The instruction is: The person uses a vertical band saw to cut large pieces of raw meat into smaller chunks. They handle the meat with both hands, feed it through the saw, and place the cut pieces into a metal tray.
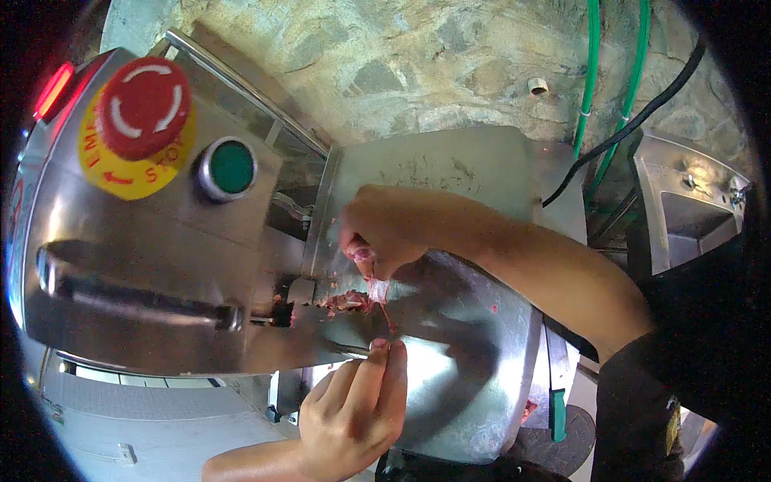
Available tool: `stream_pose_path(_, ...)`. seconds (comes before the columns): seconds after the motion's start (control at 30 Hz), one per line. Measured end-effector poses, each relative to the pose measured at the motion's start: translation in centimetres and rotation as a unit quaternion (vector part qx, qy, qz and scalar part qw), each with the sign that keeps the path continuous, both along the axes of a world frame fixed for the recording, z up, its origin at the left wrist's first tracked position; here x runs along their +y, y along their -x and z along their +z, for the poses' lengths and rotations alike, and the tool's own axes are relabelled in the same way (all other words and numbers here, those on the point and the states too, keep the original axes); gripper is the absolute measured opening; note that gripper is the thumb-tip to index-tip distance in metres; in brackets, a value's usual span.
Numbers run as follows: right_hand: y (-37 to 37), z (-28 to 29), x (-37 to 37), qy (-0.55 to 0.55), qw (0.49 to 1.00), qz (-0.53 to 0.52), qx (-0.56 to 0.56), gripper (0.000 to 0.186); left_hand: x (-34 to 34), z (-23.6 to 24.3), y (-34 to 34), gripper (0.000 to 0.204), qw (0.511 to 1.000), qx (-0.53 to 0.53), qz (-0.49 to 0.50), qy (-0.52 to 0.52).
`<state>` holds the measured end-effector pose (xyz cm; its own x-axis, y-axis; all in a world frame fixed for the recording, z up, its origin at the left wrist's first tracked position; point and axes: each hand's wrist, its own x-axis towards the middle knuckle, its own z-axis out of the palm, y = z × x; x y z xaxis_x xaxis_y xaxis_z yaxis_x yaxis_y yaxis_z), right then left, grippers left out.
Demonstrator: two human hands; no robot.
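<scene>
My right hand reaches in from the right over the metal worktable, fingers curled round a piece of raw meat with a whitish end. A thin red strip hangs from it toward my left hand. That hand comes from lower left, thumb and fingers pinched together at the strip's lower end; what lies between the fingertips is too small to make out. Just beside them is a slim metal piece. Red meat scraps lie between the hands and a slot in the steel machine.
At left stands the steel machine with a red stop button, a green button and a bar handle. A green-handled knife sits by the table's right edge. A steel sink is at far right, near a black cable.
</scene>
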<state>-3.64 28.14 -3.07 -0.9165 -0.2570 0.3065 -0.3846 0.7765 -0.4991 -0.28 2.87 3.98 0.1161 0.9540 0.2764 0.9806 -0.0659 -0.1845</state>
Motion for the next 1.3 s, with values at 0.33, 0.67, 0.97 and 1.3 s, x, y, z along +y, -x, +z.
stream_pose_path(0.33,1.2,2.3,7.8,-0.13,0.967,-0.204,0.081,0.02,-0.7,-0.3,0.3,0.038,0.999,-0.022,0.026,0.027)
stream_pose_path(0.67,1.1,0.5,5.9,-0.054,0.994,-0.042,-0.081,0.024,-0.7,-0.4,0.4,0.031,0.998,-0.035,0.038,0.032)
stream_pose_path(0.97,1.2,0.0,6.1,-0.071,0.991,-0.079,-0.079,0.034,-0.1,-0.3,0.9,0.038,0.999,-0.011,-0.002,0.031)
stream_pose_path(1.3,-0.8,-0.5,4.2,0.006,0.992,-0.119,-0.036,0.035,-0.8,-3.1,-0.5,0.038,0.995,-0.035,0.041,-0.087)
